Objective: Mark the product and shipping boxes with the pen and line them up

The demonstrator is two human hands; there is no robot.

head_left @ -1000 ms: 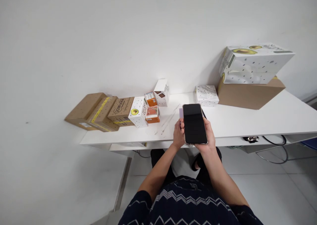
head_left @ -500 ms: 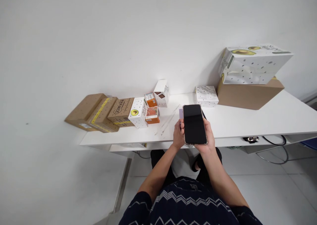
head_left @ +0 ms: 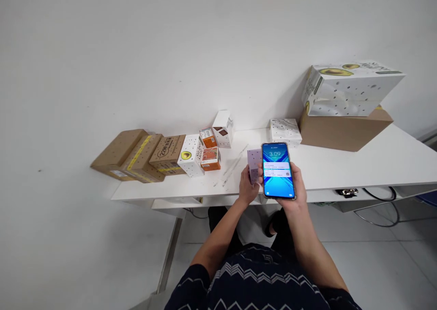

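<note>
A smartphone (head_left: 278,171) with its screen lit blue and the time 3:09 on it lies in my right hand (head_left: 296,189), whose fingers wrap round its edges. Left of it, my left hand (head_left: 247,186) grips a small pale lilac box with dark specks (head_left: 253,157); the phone covers the right part of that box. Both hands are above the front edge of the white table (head_left: 327,169). Nearest on the left is a small orange and white box (head_left: 210,159).
Brown cartons (head_left: 167,154) and a white avocado-print box (head_left: 191,155) stand in a row at left. Behind are another orange box (head_left: 208,137) and a white box (head_left: 223,129). A white speckled box (head_left: 285,131) and a large brown carton (head_left: 344,130) bearing a white avocado box (head_left: 355,91) are at right.
The phone's dark screen has lit up. My right hand has moved slightly right with the phone, leaving more of the lilac box in my left hand visible.
</note>
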